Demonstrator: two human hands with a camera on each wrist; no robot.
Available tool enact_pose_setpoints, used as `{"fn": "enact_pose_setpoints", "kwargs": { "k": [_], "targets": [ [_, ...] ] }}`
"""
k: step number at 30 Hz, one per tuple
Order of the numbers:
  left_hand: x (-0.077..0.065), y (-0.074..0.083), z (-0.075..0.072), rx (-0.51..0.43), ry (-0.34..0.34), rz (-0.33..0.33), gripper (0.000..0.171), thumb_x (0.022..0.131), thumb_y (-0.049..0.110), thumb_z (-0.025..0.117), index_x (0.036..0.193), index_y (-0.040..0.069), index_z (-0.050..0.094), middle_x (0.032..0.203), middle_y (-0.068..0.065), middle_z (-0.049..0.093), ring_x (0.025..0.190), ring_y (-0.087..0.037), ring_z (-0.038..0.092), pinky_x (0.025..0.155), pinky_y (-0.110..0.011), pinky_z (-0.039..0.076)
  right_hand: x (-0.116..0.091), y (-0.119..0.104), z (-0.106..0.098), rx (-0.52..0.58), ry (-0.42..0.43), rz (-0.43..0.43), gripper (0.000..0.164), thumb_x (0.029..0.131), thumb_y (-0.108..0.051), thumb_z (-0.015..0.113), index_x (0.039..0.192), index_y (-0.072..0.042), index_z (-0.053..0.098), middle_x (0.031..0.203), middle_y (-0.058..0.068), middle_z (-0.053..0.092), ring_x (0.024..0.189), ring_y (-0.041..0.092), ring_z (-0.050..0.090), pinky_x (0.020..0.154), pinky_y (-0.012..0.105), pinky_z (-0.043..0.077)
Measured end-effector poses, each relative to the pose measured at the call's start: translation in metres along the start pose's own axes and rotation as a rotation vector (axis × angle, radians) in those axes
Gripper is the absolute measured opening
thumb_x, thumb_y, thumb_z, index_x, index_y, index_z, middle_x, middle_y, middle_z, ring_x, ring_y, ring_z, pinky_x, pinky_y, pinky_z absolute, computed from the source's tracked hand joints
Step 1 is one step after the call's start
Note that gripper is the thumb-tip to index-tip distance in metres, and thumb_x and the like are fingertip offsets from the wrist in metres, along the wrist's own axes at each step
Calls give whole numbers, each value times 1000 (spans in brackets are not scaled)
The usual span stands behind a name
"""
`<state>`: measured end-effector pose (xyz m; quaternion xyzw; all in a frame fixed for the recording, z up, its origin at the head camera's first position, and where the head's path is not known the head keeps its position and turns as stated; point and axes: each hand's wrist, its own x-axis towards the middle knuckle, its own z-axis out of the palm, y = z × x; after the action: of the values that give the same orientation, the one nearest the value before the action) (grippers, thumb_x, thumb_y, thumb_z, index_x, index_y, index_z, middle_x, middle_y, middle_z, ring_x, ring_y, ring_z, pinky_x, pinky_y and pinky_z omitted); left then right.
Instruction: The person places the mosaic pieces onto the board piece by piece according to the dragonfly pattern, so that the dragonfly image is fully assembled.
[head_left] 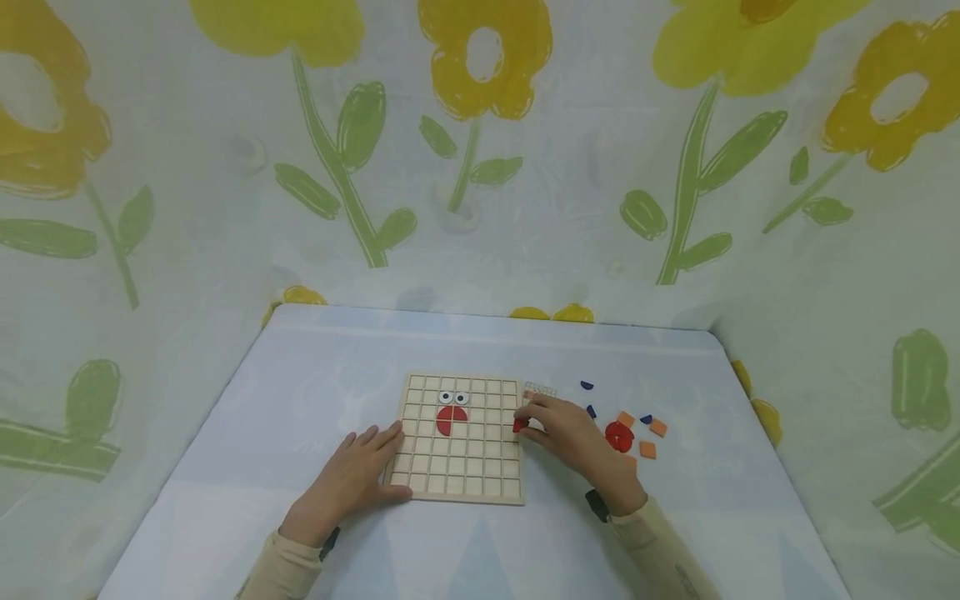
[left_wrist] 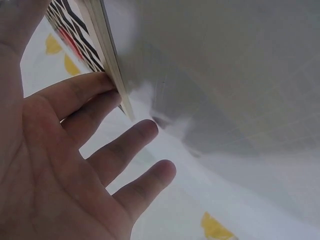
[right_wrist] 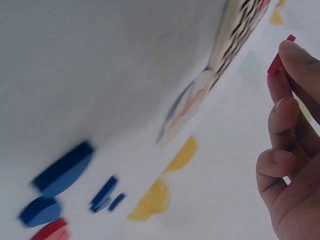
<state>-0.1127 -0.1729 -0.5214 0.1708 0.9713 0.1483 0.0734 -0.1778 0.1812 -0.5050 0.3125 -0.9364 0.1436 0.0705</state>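
Observation:
A square wooden grid board (head_left: pixel 457 467) lies on the table. On its upper middle cells sit two round eye tiles (head_left: pixel 453 398) and, just below them, several red quarter-round pieces (head_left: pixel 447 417). My left hand (head_left: pixel 354 477) rests along the board's left edge with fingers spread and the thumb at the lower corner. At the right edge of the board, my right hand (head_left: pixel 573 437) pinches a small red piece (right_wrist: pixel 281 56) between thumb and forefinger, raised above the table in the right wrist view. The other fingers of that hand are loosely curled.
Right of the right hand lie loose red pieces (head_left: pixel 619 436), several orange squares (head_left: pixel 648 450) and several blue half-round pieces (head_left: pixel 587 385). A small patterned card (head_left: pixel 542 389) lies beyond the board's upper right corner. Flowered cloth (head_left: pixel 525 208) walls the table's back and sides.

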Motion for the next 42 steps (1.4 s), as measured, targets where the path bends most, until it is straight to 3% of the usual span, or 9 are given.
{"fn": "enact_pose_setpoints", "kwargs": {
  "k": [6,16,23,42],
  "targets": [
    [0,1,-1,1,-5,-3,91,78,53,83,147,2,52,157,-10,45,141,-46,40,115,-67,29,22,-17,3,39,-33,-70,28,85,-22,84,112,-20,77,101,-8,70,87,10,64,77,24,58],
    [-1,1,-4,4,-2,21,92,78,54,83,147,1,52,156,-11,45,139,-47,42,113,-67,31,56,-39,13,-14,-156,-156,26,87,-31,81,112,-23,78,101,-7,70,83,6,62,71,19,55],
    [-1,2,-4,-17,-14,11,91,79,53,82,147,2,51,157,-10,44,141,-47,40,115,-67,29,72,-47,22,-20,-163,-221,25,86,-30,83,109,-22,78,95,-7,69,79,5,60,69,17,52],
    [0,1,-2,-2,-9,12,92,78,54,82,148,3,51,157,-10,44,141,-46,41,114,-67,30,83,-58,34,-61,-224,-168,24,84,-30,84,106,-23,79,97,-10,71,85,3,64,78,17,55]
  ]
}}
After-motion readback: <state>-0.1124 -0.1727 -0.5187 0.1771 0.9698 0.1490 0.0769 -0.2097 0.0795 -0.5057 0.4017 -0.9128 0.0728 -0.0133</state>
